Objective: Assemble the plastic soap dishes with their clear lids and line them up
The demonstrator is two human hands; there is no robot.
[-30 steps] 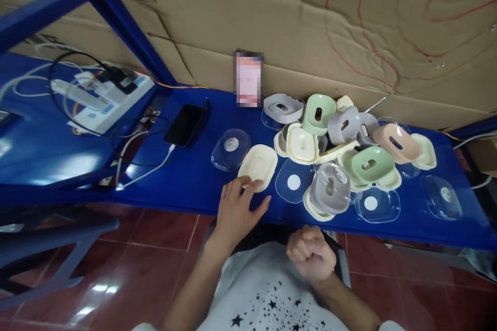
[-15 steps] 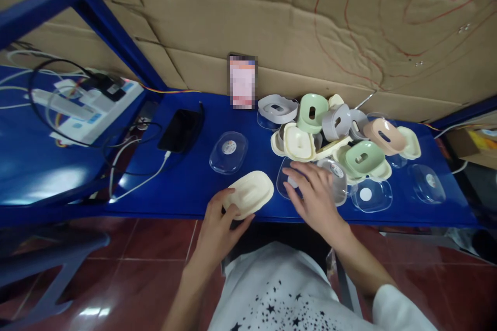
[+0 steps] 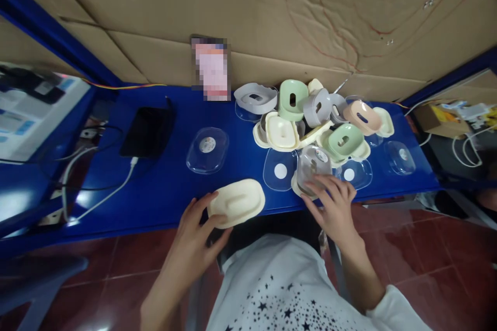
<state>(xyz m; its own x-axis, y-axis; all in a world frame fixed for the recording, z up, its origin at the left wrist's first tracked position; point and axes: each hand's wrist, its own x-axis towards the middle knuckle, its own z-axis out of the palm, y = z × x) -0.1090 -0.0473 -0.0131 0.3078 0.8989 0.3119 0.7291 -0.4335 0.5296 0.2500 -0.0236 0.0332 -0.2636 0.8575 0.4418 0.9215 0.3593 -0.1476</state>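
Fingers of the left hand [image 3: 194,230] gripped one end of a cream oblong lid [image 3: 237,202] by its rim, at the front edge of the blue table [image 3: 155,201]. The far end was unsupported by any hand, so a light pinch with the lid kept level seemed wiser than a hard squeeze, which might have flexed the rim. Whether its underside touched the table could not be told.

The right hand [image 3: 337,209] had its fingers bent over the near side of a grey container [image 3: 308,161]; whether they grasped it or only touched it was unclear. That container lay in a crowded group, just beside a clear lid with a white sticker [image 3: 280,170] and near a green slotted container [image 3: 344,140]. Careful handling there probably called for a straight lift, with no sideways drag against those neighbours.
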